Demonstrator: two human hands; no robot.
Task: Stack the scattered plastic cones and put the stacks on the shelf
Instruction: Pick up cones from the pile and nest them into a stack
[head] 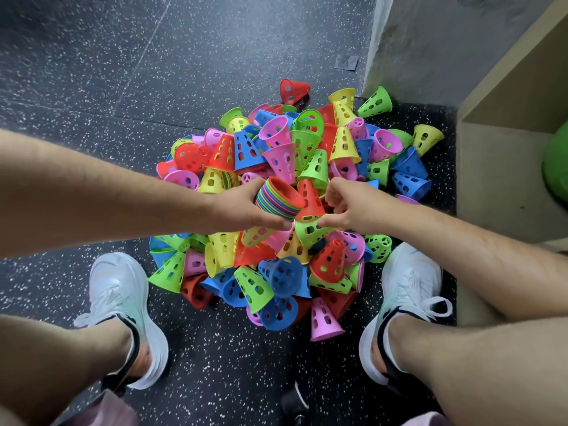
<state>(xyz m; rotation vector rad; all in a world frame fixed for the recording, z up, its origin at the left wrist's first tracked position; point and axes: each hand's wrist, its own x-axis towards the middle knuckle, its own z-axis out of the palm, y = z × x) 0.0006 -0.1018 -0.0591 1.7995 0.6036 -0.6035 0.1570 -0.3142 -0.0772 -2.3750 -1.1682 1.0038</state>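
A big heap of perforated plastic cones (295, 167) in red, blue, green, yellow and pink lies on the dark speckled floor between my feet. My left hand (242, 207) grips a multicoloured stack of nested cones (278, 199), tilted with its open red rim facing up and right. My right hand (350, 207) pinches the rim of a green cone (309, 230) just below the stack. A red cone (310, 199) stands between the stack and my right hand.
A beige wooden shelf unit (504, 179) stands at the right, with a green object (556, 167) inside it. A grey wall corner (399, 56) rises behind the heap. My white shoes (123, 302) (405, 290) flank the pile. A lone red cone (293, 91) lies at the far edge.
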